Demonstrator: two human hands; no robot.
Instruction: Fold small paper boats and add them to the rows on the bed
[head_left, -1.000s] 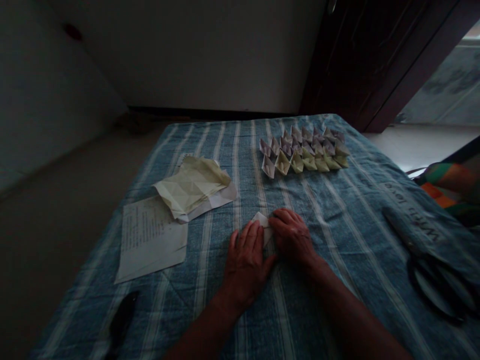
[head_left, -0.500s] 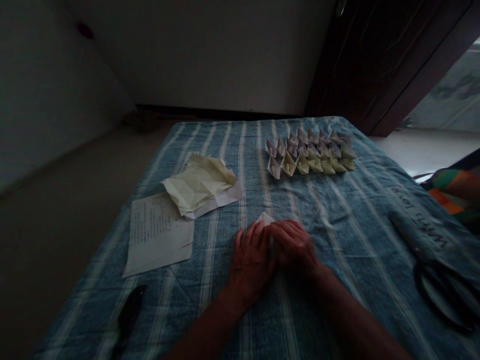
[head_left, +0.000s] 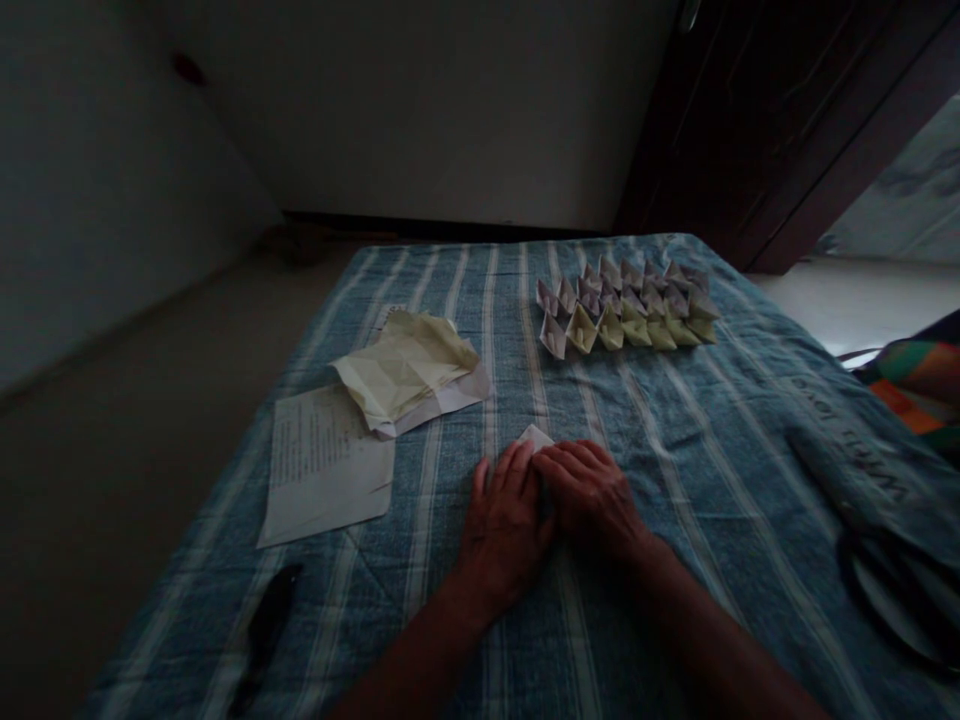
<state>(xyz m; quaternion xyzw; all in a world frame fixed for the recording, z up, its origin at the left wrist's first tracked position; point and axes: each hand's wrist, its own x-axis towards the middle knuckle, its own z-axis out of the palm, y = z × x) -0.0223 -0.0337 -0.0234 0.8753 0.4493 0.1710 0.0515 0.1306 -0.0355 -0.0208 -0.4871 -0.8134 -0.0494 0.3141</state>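
A small piece of folded white paper (head_left: 537,437) lies on the striped blue cloth, its pointed tip showing past my fingertips. Most of it is hidden under both hands. My left hand (head_left: 504,520) rests flat on it, fingers stretched forward. Beside it and touching it, my right hand (head_left: 592,495) is closed, with bent fingers pressed together on the paper. Farther off to the right stand several folded paper boats (head_left: 622,310) in close rows, some whitish-purple and some yellowish.
Creased yellowish sheets (head_left: 409,365) overlap a printed white sheet (head_left: 326,470) on the left. A dark-handled object (head_left: 266,630), perhaps a knife, lies near left. Large black-handled scissors (head_left: 889,570) lie at right. Colourful fabric (head_left: 915,380) shows beyond the table's right edge (head_left: 814,345).
My right hand's fingers have flattened a little from a tighter curl over the paper. My left hand stays in place. The whole view has shifted slightly.
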